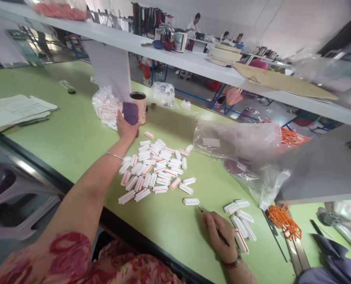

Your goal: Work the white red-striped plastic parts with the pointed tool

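At the far end of my outstretched left arm, my left hand (127, 125) grips a flat purple, phone-like object (131, 113), its fingers around the lower part. Right behind it stands an open cylindrical can (141, 106). My right hand (221, 232) is closed on a thin dark stick-like tool (223, 238), a pen or fine brush; its tip is close to a single white clip-like piece (191, 201). Several such white pieces, some with orange lines, lie in a loose pile (156, 161) between my hands. A smaller group (243, 221) lies beside my right hand.
Plastic bags (237, 138) and orange frame-like parts (284, 223) lie to the right. A bag of white pieces (106, 106) sits beside the can, papers (15, 110) at far left. A white shelf (187, 61) crosses above the green table (75, 146). People sit in the background.
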### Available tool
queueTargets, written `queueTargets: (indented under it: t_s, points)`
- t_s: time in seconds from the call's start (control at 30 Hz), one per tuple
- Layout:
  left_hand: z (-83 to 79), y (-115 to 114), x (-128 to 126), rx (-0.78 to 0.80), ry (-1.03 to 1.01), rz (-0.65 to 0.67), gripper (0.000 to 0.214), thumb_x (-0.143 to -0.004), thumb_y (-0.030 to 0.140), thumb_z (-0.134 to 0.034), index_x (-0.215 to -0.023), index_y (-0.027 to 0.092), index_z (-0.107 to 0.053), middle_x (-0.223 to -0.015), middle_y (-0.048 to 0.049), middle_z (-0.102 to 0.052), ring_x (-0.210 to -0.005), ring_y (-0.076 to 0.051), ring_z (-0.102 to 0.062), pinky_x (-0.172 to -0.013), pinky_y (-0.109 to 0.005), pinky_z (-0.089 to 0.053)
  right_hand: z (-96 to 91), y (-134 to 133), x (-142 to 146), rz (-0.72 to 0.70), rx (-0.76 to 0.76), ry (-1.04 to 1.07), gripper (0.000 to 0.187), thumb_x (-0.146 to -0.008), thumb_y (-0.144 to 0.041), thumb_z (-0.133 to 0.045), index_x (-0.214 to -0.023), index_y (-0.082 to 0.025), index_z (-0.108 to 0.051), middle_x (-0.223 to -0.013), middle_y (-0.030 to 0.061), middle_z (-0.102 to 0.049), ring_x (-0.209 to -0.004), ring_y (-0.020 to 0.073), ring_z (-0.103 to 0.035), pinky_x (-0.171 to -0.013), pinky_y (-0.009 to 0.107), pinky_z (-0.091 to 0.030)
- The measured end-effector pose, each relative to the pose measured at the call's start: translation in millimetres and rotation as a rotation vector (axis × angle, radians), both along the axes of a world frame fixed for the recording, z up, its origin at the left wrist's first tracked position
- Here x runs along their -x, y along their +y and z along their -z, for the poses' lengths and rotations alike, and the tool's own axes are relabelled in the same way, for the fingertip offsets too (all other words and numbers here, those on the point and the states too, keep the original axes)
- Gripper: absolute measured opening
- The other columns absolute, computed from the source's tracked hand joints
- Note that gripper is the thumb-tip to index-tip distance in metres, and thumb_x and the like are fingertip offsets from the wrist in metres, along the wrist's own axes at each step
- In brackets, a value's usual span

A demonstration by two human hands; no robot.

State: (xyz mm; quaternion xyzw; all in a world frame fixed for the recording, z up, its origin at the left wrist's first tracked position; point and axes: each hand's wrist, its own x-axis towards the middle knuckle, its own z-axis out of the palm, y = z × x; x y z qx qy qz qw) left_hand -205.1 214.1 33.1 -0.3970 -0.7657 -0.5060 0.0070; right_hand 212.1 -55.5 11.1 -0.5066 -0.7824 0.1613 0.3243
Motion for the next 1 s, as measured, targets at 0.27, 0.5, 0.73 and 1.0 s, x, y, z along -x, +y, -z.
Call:
queueTargets:
  t_s: [0.27, 0.5, 0.73, 1.0]
  points:
    - [-1.2, 18, -11, 0.139, 0.113, -0.161, 0.115, -0.062, 0.042, -0.084, -0.149, 0.012, -0.014, -0.133, -0.0196, -0.044, -0.122, -0.036, -0.045, -0.107, -0.047, -0.037, -3.8, 1, 2, 0.005, 0.006, -0.033, 0.045, -0.1, -0.041, -0.035, -0.071, -0.019, -0.062, -0.055, -0.0005, -0.059, -0.048, 0.0112, -0.057, -0.048, 0.022, -0.044]
    - [-1.2, 17, -17, 0.186, 0.152, -0.142, 0.112, -0.067, 0.049, -0.077, -0.15, 0.011, -0.013, -0.137, -0.0218, -0.04, -0.127, -0.037, -0.041, -0.106, -0.047, -0.037, -4.4, 0, 2, 0.008, -0.018, -0.027, 0.042, -0.1, -0.039, -0.037, -0.071, -0.021, -0.062, -0.056, 0.0002, -0.06, -0.048, 0.0129, -0.058, -0.046, 0.023, -0.045]
    - [-7.8, 15, -18, 0.198, 0.113, -0.101, 0.112, -0.068, 0.046, -0.078, -0.149, 0.011, -0.011, -0.138, -0.0233, -0.039, -0.127, -0.038, -0.039, -0.106, -0.049, -0.034, -4.7, 0, 3, 0.0, 0.003, -0.017, 0.042, -0.1, -0.04, -0.036, -0.07, -0.021, -0.061, -0.055, 0.0005, -0.059, -0.048, 0.0133, -0.058, -0.047, 0.024, -0.045]
    - [-9.1, 7, -17, 0.245, 0.118, -0.072, 0.112, -0.07, 0.05, -0.075, -0.15, 0.011, -0.007, -0.143, -0.0239, -0.032, -0.132, -0.036, -0.034, -0.11, -0.047, -0.03, -4.3, 0, 2, -0.005, -0.005, -0.013, 0.041, -0.099, -0.038, -0.037, -0.071, -0.02, -0.061, -0.057, 0.0009, -0.06, -0.049, 0.0127, -0.058, -0.048, 0.023, -0.044]
